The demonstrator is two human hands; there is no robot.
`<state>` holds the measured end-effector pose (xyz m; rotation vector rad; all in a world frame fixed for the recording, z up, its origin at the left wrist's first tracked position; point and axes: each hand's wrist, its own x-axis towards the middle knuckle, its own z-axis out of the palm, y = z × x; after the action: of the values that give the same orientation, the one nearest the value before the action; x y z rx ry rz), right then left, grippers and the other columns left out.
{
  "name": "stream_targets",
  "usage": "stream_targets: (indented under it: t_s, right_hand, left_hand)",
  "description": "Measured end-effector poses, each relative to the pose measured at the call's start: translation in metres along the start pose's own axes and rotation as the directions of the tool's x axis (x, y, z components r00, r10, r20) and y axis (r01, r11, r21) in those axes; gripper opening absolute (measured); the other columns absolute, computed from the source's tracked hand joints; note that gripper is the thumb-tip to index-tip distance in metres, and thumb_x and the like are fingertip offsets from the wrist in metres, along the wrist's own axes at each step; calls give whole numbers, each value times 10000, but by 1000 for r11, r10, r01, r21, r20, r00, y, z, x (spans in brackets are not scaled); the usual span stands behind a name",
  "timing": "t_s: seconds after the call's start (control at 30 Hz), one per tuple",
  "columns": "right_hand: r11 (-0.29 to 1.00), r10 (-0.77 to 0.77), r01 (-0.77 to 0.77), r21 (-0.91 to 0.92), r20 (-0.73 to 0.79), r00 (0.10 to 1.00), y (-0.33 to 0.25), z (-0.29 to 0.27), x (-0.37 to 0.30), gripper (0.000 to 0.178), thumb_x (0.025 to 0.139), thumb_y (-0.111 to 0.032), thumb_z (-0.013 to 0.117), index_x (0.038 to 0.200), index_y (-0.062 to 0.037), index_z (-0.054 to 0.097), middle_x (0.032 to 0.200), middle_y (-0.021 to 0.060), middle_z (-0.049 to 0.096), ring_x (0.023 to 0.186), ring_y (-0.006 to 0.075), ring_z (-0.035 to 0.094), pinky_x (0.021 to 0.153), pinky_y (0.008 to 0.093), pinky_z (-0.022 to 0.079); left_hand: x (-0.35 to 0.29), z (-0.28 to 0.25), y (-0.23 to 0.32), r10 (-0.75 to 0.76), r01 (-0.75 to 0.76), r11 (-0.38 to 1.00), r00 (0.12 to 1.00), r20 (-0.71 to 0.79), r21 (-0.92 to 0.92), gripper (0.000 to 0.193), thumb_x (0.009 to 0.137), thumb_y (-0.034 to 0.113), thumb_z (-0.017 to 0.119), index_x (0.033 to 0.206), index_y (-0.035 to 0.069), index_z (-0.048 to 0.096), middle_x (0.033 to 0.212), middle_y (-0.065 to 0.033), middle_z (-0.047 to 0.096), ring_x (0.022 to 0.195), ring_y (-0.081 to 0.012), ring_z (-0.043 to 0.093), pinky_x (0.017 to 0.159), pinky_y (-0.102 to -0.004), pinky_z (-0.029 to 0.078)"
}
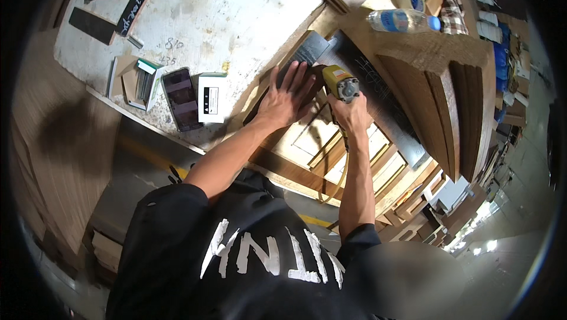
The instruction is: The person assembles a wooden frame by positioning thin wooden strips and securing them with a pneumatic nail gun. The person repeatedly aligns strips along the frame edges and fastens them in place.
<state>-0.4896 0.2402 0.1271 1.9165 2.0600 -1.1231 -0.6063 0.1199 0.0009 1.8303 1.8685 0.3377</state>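
Note:
My left hand (pixel 284 100) lies flat with spread fingers on a dark board (pixel 309 47), pressing its upper side. Wrapped round the grip of a yellow nail gun (pixel 338 78), my right hand (pixel 352 114) holds the tool just right of my left hand. The gun's nose points toward the dark boards, but whether it touches them is hidden. A yellow hose (pixel 341 181) hangs below the gun. To the right, a longer dark board (pixel 378 86) with chalk-like marks slants down toward me and meets the first board near the top.
Curved brown panels (pixel 446 101) stand at the right. Beyond them are a water bottle (pixel 401 21) and a tape roll (pixel 410 1). On the white tabletop (pixel 236 7) lie a phone (pixel 182 98), a white box (pixel 212 98), an open box of staples (pixel 142 83) and a black strip (pixel 93 25).

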Motion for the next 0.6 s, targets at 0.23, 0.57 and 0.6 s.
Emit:
stream_targets:
  t_s: [0.23, 0.57, 0.6]
  right_hand:
    - [992, 13, -8, 129, -42, 999, 25, 24, -45, 455, 852, -273, 751, 1192, 28, 713, 952, 185, 774, 870, 268, 762, 769, 392, 601]
    - [791, 489, -421, 444, -45, 871, 168, 95, -282, 444, 805, -275, 812, 1127, 12, 703, 1008, 151, 755, 909, 242, 725, 817, 369, 566]
    - [757, 531, -449, 475, -46, 846, 184, 100, -302, 470, 798, -269, 813, 1160, 7, 694, 1040, 153, 751, 948, 240, 717, 845, 366, 558]
  left_hand:
    - [1, 11, -11, 18, -13, 998, 997, -79, 62, 852, 982, 610, 480, 1647, 169, 178, 1715, -191, 12, 1586, -357, -16, 1217, -669, 35]
    - [7, -1, 18, -69, 62, 965, 998, 17, 255, 861, 960, 584, 544, 1637, 145, 244, 1727, -127, 86, 1585, -336, 59, 1207, -646, 95]
    - [7, 5, 24, -23, 27, 974, 1000, -22, 226, 844, 955, 561, 558, 1626, 138, 270, 1725, -132, 97, 1582, -340, 69, 1209, -641, 95]
